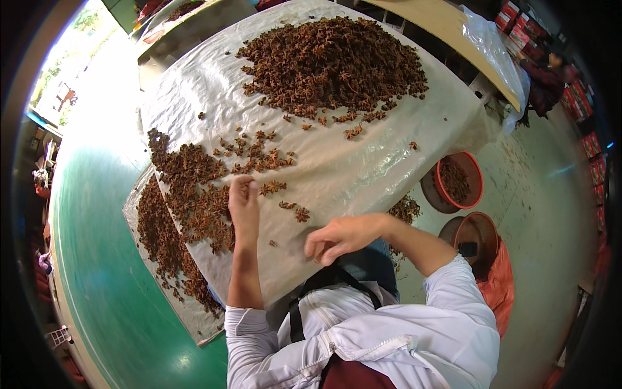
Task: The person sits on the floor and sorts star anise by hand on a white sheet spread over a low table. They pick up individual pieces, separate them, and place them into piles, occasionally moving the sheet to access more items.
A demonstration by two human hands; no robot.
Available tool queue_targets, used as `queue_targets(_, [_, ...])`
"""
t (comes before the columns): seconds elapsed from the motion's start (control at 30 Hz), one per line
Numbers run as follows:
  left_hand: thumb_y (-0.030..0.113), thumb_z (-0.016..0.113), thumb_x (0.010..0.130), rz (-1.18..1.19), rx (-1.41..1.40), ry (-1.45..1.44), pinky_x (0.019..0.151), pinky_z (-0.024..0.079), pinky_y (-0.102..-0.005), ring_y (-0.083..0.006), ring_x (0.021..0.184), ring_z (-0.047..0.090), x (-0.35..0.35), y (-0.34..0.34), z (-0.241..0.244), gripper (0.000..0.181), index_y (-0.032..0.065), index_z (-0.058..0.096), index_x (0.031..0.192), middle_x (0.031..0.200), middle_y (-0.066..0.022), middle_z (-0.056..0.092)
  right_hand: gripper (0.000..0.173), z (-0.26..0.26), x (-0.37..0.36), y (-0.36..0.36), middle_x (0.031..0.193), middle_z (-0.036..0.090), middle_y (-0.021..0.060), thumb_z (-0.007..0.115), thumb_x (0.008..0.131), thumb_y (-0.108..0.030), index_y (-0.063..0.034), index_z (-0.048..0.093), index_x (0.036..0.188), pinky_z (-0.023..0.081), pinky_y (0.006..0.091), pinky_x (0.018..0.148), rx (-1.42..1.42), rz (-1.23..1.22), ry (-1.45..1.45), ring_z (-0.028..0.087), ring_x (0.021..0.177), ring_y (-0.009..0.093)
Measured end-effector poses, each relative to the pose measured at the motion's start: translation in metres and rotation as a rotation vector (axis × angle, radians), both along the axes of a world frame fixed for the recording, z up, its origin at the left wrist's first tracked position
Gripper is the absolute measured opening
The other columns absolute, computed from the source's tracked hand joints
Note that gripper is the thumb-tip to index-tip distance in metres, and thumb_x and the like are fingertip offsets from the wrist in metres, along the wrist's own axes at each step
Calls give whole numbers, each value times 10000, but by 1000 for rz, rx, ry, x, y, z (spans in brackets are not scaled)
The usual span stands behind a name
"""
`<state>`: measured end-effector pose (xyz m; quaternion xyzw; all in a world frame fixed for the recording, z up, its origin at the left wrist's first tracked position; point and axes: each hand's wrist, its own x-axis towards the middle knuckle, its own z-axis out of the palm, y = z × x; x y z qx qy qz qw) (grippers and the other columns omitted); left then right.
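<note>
My left hand [244, 200] is above the right side of a spread of dried star anise [199, 187] at the table's left edge. Its fingers are curled, and whether they pinch a piece is hidden. Over the near part of the plastic-covered table [350, 175] is my right hand [340, 238], fingers bent downward; I cannot tell if it holds anything. Between the hands lie a few loose pieces, among them a whole star anise [301, 214]. A large heap of star anise [335, 63] covers the table's far side, with stray pieces along its near fringe.
Below the table's left edge, more star anise [163, 243] lies on a floor sheet. To the right stand a red basin [481, 182] with brown bits and a brown basket [478, 223] with a dark object. A person [542, 87] sits near red boxes [522, 26].
</note>
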<state>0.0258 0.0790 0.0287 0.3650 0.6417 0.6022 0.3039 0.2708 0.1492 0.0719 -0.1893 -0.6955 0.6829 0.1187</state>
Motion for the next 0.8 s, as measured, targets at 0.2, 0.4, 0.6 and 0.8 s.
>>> queue_targets(0.2, [24, 590, 847, -284, -13, 1034, 1086, 285, -468, -291, 1249, 442, 74, -5, -15, 189, 47, 578, 1034, 1282, -132, 513, 464, -15, -9, 207, 1395, 483, 158, 707, 871, -344, -95, 581, 1242, 428, 485, 1036, 1008, -901, -312, 501, 1235, 338])
queue_targets(0.4, [139, 550, 903, -181, -271, 1240, 1102, 267, -468, -272, 1290, 403, 25, 18, -40, 221, 50, 556, 1106, 1341, -105, 472, 713, -67, 25, 278, 1511, 343, 161, 542, 837, -711, -239, 533, 1371, 354, 569, 1063, 871, -1045, -657, 299, 1373, 434])
queue_targets(0.6, [116, 561, 885, -5, -246, 1174, 1050, 324, -452, -313, 1243, 436, -49, -15, -41, 249, 26, 527, 1114, 1272, -138, 512, 589, -73, -20, 188, 1344, 530, 188, 624, 792, -679, -264, 663, 1208, 404, 486, 1040, 1148, -660, -402, 447, 1251, 391])
queue_targets(0.8, [117, 588, 892, 92, -227, 1128, 1035, 345, -453, -319, 1241, 449, -68, -47, -41, 286, 44, 548, 1165, 1263, -142, 527, 409, -43, -43, 101, 1340, 569, 132, 675, 865, -470, -153, 705, 1123, 362, 448, 1079, 799, -417, -22, 467, 1279, 331])
